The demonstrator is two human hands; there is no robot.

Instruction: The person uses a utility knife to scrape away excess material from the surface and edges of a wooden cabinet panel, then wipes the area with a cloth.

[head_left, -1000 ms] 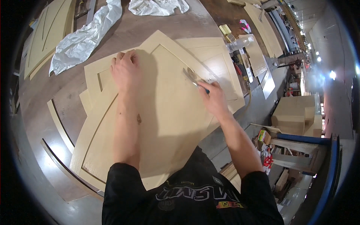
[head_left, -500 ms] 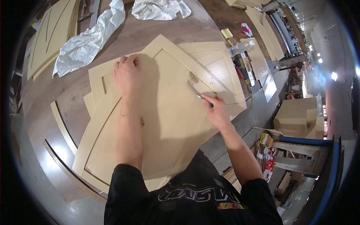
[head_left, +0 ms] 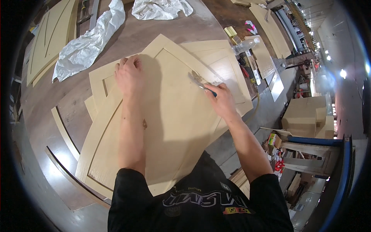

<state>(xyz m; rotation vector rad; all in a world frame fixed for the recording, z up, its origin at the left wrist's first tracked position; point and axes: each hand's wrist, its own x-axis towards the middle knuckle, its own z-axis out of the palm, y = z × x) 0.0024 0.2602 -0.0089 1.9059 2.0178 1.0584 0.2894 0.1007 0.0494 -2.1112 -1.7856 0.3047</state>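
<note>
A person leans over a pale door panel (head_left: 162, 127) lying flat on a brown workbench (head_left: 154, 34), both bare forearms stretched out across it. The left hand (head_left: 129, 75) lies palm down on the panel's far left part, fingers close together and curled slightly over the raised frame edge, pressing the board flat. The right hand (head_left: 222, 101) is closed around the dark handle of a putty knife (head_left: 199, 81), whose metal blade points away from the hand, up and to the left, and touches the panel near its far right frame groove (whether any filler sits on the blade cannot be made out).

Under the top panel, a second panel (head_left: 222, 62) of the same colour sticks out just beyond the right hand, and another (head_left: 98, 79) shows beside the left hand. Beyond the left hand, well apart from it, crumpled white plastic sheeting (head_left: 85, 48) lies on the bench, with a second crumpled sheet (head_left: 160, 8) farther off. A clear plastic bottle (head_left: 244, 45) lies on its side beyond the right hand, near the bench's edge. Thin curved strips (head_left: 65, 133) lie on the bench to the left of the left forearm.
</note>
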